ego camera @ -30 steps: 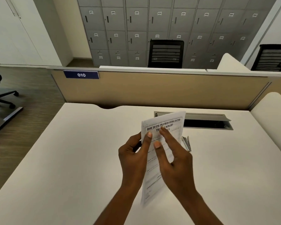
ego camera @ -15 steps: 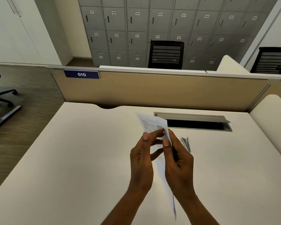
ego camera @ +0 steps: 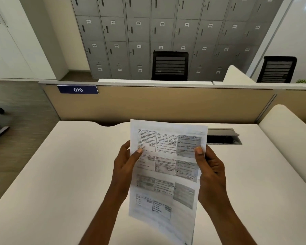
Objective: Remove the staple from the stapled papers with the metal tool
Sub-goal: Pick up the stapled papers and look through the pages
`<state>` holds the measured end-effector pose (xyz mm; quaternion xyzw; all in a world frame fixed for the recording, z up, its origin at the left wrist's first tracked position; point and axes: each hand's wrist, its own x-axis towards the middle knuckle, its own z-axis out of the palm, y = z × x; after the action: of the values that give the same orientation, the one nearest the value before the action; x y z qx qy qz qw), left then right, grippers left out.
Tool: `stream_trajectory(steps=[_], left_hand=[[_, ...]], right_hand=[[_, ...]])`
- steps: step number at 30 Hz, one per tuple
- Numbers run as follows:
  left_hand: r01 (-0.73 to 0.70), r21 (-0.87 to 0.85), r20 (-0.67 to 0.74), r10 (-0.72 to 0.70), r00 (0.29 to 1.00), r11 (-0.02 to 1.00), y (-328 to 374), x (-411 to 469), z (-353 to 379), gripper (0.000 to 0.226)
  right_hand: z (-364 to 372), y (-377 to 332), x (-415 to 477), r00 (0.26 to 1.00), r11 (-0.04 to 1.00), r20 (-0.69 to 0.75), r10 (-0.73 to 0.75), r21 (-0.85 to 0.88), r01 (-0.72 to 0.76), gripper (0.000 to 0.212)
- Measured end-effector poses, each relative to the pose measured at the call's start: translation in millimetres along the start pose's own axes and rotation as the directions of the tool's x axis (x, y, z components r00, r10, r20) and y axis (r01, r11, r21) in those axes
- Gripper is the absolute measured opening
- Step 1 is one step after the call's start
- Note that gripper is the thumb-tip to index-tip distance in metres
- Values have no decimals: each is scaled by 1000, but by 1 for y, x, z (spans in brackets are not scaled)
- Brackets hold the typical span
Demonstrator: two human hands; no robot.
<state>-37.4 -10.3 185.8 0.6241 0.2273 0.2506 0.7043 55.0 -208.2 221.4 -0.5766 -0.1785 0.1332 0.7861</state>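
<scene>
I hold the stapled papers (ego camera: 166, 167) upright above the white desk (ego camera: 60, 174), a side printed with a grid of boxed text facing me. My left hand (ego camera: 125, 161) grips the sheet's left edge, thumb on the front. My right hand (ego camera: 210, 167) grips the right edge the same way. The staple does not show on the blurred page. The metal tool is hidden, behind the papers or my right hand.
A cable tray with its grey flap raised (ego camera: 223, 137) sits in the desk behind the papers. A beige partition with a blue "010" sign (ego camera: 78, 89) closes the far edge. Beyond stand grey lockers and two black chairs (ego camera: 170, 66).
The papers were turned over: first the titled front faced me, then they were edge-on, now the other side faces me. My hands moved apart to the two side edges.
</scene>
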Motion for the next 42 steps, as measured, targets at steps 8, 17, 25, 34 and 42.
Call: stream_trajectory(steps=[8, 17, 25, 34, 42], left_hand=[[-75, -2, 2, 75, 997, 997, 4, -8, -5, 13], [-129, 79, -21, 131, 991, 989, 8, -8, -8, 16], [-158, 133, -16, 161, 987, 978, 3, -6, -9, 18], [-148, 132, -25, 152, 988, 980, 0, -5, -6, 17], [-157, 152, -47, 166, 985, 976, -1, -5, -4, 14]], right_hand=[[-10, 3, 18, 992, 1000, -120, 22, -2, -23, 25], [-5, -11, 42, 983, 1000, -186, 13, 10, -11, 22], [-6, -5, 46, 983, 999, -186, 8, -43, -16, 14], [-13, -1, 46, 984, 996, -179, -21, -91, 5, 18], [-16, 2, 43, 989, 983, -142, -36, -182, 10, 15]])
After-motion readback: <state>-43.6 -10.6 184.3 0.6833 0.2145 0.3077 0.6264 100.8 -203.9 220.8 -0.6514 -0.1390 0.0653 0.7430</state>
